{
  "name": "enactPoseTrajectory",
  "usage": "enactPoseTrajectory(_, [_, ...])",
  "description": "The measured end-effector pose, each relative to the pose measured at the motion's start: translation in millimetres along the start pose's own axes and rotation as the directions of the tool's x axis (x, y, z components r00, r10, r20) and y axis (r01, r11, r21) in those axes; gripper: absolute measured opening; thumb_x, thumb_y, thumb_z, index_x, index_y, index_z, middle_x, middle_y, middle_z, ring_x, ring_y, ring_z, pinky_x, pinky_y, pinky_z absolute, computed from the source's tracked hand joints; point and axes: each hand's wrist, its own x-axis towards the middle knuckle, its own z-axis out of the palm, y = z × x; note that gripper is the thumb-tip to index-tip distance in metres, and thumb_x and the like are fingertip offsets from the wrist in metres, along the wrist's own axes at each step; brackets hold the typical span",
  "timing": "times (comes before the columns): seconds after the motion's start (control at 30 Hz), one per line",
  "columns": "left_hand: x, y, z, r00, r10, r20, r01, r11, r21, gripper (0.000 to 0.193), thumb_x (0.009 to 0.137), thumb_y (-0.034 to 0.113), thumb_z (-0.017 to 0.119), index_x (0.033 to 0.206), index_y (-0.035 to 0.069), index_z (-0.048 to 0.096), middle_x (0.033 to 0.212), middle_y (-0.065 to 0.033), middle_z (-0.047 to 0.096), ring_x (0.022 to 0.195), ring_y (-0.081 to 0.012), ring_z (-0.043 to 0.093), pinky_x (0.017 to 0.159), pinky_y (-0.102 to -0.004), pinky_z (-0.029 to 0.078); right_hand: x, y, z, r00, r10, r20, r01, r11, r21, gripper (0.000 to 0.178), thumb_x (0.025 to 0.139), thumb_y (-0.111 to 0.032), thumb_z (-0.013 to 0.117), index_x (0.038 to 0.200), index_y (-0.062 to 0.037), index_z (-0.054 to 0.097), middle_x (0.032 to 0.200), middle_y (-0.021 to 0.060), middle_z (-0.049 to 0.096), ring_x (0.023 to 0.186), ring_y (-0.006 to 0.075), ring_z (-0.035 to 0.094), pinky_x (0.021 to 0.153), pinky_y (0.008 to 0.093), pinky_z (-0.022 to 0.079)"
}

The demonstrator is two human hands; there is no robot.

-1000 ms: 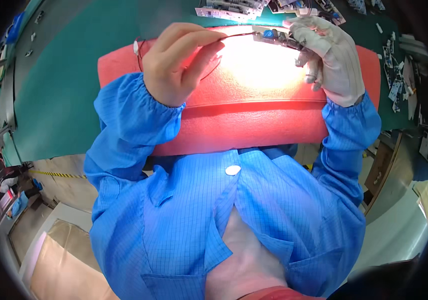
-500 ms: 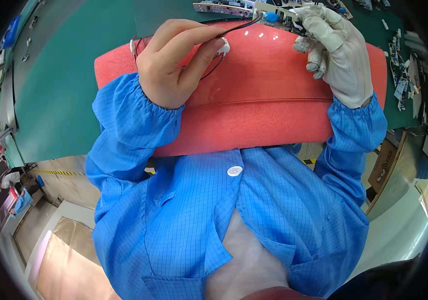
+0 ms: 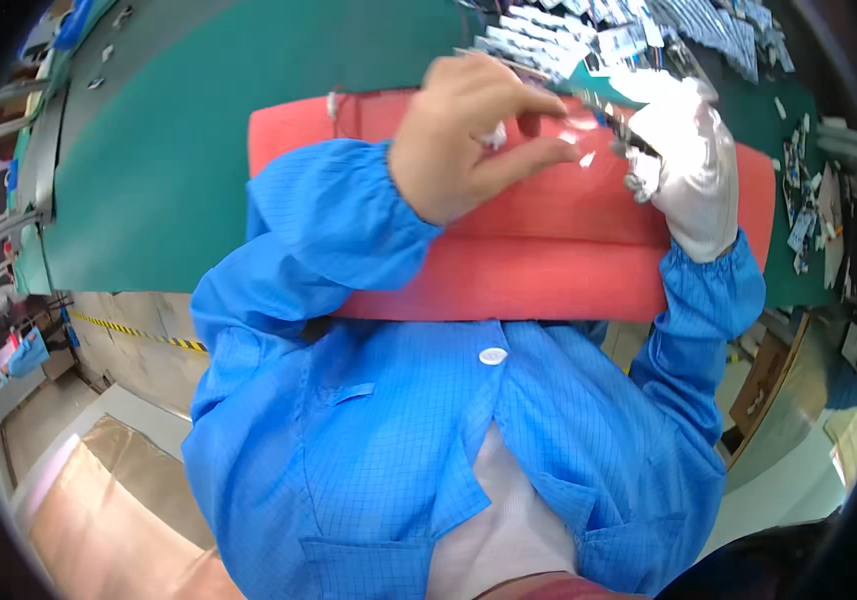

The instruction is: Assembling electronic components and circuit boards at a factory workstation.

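Note:
My bare left hand (image 3: 476,137) is over the red foam pad (image 3: 548,275), slightly blurred, its thumb and forefinger apart. Between them I see nothing gripped. A small white connector (image 3: 493,137) shows just behind the thumb; whether it touches the hand is unclear. My right hand (image 3: 690,160), in a white glove, is closed on a small circuit board (image 3: 620,122) that points toward my left fingertips. Glare and blur hide the board's details. On the pad's far left edge lies a thin wire with a small white end (image 3: 332,105).
Many circuit boards (image 3: 538,40) are heaped at the far side of the green mat (image 3: 178,190). More board pieces (image 3: 799,195) lie in a strip at the right. Several small parts (image 3: 108,52) rest on the dark surface at far left.
My left hand has moved right toward the board, and its pinch on the black wire has opened. My right hand has come down slightly with the board. The view has shifted, showing more of the heaped boards.

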Motion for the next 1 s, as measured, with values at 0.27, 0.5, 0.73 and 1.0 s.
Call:
enactPoseTrajectory(0.27, [20.3, -1.3, -57.2, 0.947, -0.192, -0.257, 0.191, 0.981, -0.032, 0.011, 0.080, 0.002, 0.066, 0.090, -0.004, 0.067, 0.076, -0.0016, 0.060, 0.066, -0.0074, 0.050, 0.058, -0.0183, 0.037, 19.0, 2.0, 24.3, 0.606, -0.713, 0.352, 0.665, 0.212, -0.717, 0.039, 0.066, -0.023, 0.079, 0.100, -0.0080, 0.064, 0.099, 0.0064, 0.062, 0.089, 0.0224, 0.059, 0.076, 0.0314, 0.049])
enactPoseTrajectory(0.5, [30.0, -70.7, -105.4, 0.615, 0.304, -0.728, 0.185, 0.841, 0.508, 0.023, 0.086, 0.018, 0.058, 0.103, 0.004, 0.064, 0.088, -0.0103, 0.067, 0.076, -0.0252, 0.062, 0.070, -0.0361, 0.047, 37.3, 3.8, 44.3, 0.582, -0.679, 0.448, 0.552, -0.075, -0.831, 0.023, 0.068, -0.020, 0.075, 0.088, -0.0141, 0.065, 0.112, 0.0031, 0.059, 0.107, 0.0218, 0.052, 0.089, 0.0332, 0.042])
enactPoseTrajectory(0.73, [10.7, -62.5, -49.8, 0.997, 0.080, -0.021, -0.064, 0.903, 0.425, 0.028, 0.072, 0.007, 0.070, 0.100, 0.014, 0.068, 0.090, -0.0085, 0.057, 0.076, -0.0238, 0.059, 0.066, -0.0315, 0.051, 44.4, 1.6, 42.0, 0.538, -0.756, 0.372, 0.729, 0.197, -0.655, 0.019, 0.068, -0.004, 0.074, 0.079, -0.0074, 0.059, 0.088, 0.0060, 0.065, 0.087, 0.0241, 0.063, 0.072, 0.0337, 0.050])
enactPoseTrajectory(1.0, [23.0, -75.4, -38.4, 0.969, 0.246, -0.035, -0.209, 0.881, 0.424, 0.011, 0.073, 0.011, 0.070, 0.083, 0.011, 0.066, 0.086, -0.0085, 0.058, 0.079, -0.0270, 0.058, 0.068, -0.0353, 0.050, 21.9, -5.4, 39.3, 0.895, -0.446, 0.010, 0.436, 0.869, -0.232, 0.013, 0.084, 0.007, 0.057, 0.095, 0.0002, 0.060, 0.095, 0.0073, 0.063, 0.089, 0.0139, 0.060, 0.076, 0.0247, 0.051])
